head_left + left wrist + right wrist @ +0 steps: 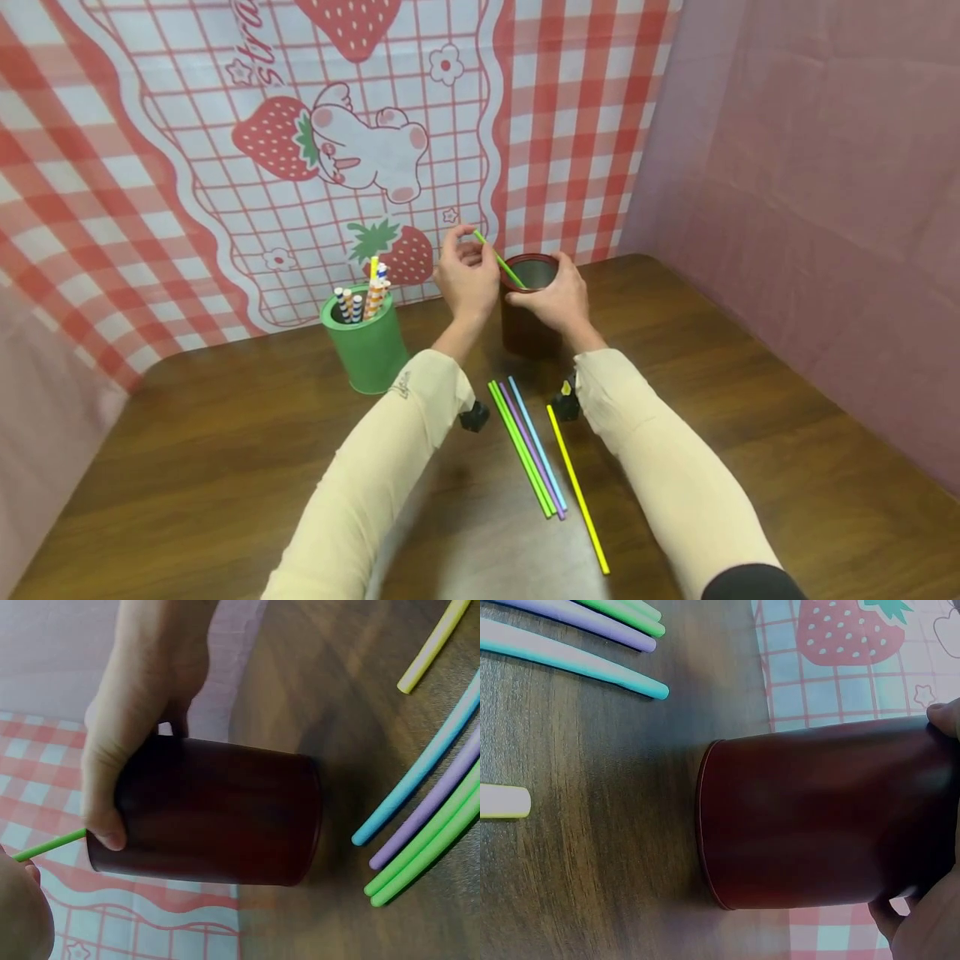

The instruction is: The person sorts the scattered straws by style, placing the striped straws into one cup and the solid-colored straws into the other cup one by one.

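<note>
Two hands meet at a smooth, dark red cylindrical cup [529,308] standing on the wood-grain table [750,400]. The right hand [555,300] curls round its rim; the left hand [467,279], at its nine o'clock, pinches a thin green straw [498,260] slanting into its mouth. Loose matte straws [536,454] lie at six o'clock.

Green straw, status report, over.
Left hand pinches green straw, tip at cup mouth. Right hand holds dark red cup. Nothing blocking.

Glossy dark-red cup [529,321], smooth plastic straws [534,454], wood-grain table [750,400].
</note>
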### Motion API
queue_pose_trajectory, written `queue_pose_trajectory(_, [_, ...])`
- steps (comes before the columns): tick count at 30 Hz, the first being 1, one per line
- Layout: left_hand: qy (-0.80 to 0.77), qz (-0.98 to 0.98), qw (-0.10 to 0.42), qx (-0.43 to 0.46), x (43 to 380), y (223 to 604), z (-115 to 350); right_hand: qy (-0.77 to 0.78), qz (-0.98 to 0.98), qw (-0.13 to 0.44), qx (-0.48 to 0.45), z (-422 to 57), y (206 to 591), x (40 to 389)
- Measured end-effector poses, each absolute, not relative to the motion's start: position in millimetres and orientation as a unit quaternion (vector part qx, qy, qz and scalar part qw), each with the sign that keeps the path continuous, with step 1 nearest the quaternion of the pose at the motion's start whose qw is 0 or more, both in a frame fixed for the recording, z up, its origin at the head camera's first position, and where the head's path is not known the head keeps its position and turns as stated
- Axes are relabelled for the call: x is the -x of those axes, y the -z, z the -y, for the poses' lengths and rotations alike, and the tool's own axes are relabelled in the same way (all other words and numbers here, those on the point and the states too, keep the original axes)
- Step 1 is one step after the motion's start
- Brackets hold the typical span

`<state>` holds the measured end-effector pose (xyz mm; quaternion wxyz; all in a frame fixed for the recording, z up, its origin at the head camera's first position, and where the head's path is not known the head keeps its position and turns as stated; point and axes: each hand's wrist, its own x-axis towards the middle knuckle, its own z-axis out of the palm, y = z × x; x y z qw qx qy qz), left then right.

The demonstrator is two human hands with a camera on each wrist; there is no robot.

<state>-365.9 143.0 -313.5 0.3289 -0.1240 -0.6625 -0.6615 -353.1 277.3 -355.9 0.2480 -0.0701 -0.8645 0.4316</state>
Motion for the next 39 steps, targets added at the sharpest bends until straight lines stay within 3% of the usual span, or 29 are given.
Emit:
queue_pose_trajectory(27, [0.604, 0.729, 0.306, 0.102, 367.5, 340.7, -153.3, -0.426, 0.864, 0.261, 0.068, -276.1, 356.7, 356.0])
queue_pose_trajectory(39, [0.557, 0.769, 0.286, 0.128, 360.6, 348.3, -125.8, -0.429, 0.863, 0.260, 0.067, -276.4, 357.4, 356.9])
